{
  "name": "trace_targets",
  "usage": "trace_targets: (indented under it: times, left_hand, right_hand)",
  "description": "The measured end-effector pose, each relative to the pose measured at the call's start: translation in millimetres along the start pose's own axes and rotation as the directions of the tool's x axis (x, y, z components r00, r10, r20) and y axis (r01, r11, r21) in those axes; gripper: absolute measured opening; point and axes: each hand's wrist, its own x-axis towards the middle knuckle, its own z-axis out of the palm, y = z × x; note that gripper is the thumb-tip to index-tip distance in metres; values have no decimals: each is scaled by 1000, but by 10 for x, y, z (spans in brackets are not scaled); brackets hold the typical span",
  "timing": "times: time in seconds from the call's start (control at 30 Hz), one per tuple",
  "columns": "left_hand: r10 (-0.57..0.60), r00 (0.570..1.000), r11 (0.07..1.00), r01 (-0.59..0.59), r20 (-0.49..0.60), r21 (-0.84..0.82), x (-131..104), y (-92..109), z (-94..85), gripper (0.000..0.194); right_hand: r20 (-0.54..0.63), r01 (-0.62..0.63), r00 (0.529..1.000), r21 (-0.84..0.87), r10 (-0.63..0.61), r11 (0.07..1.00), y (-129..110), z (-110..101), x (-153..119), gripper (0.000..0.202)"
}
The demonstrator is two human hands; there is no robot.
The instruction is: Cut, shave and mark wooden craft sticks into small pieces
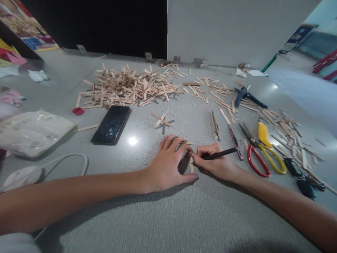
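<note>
My right hand (pixel 216 161) is closed round a black pen (pixel 221 154), its tip down at a narrow flat wooden stick (pixel 192 167) on the grey table. My left hand (pixel 168 163) arches over from the left, its thumb at the stick's near end and its forefinger near the far end, keeping it in place. Another stick (pixel 189 143) lies crosswise just beyond, partly hidden by the left fingers. Farther off, a few crossed sticks (pixel 162 120) form a small piece by themselves.
A large heap of wooden sticks (pixel 137 86) spreads at the back. Left are a phone (pixel 112 124) and a plastic bag (pixel 34 131). To the right lie a craft knife (pixel 216 125), a purple cutter (pixel 236 143), scissors (pixel 254 142) and blue pliers (pixel 242 95). An upright panel (pixel 231 31) stands behind.
</note>
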Motion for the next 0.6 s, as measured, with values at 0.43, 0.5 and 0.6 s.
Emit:
trace_targets:
  times: [0.43, 0.5, 0.6]
  left_hand:
    - [-2, 1000, 1000, 2, 6, 23, 6, -1, 0, 69]
    - [2, 1000, 1000, -2, -2, 16, 7, -2, 2, 68]
    - [-1, 1000, 1000, 1, 0, 14, 6, -1, 4, 69]
  right_hand:
    - [-64, -66, 995, 84, 72, 994, 4, 16, -17, 41]
    - [-74, -74, 994, 85, 80, 994, 9, 22, -20, 42]
    - [-76, -69, 994, 79, 75, 994, 11, 24, -24, 42]
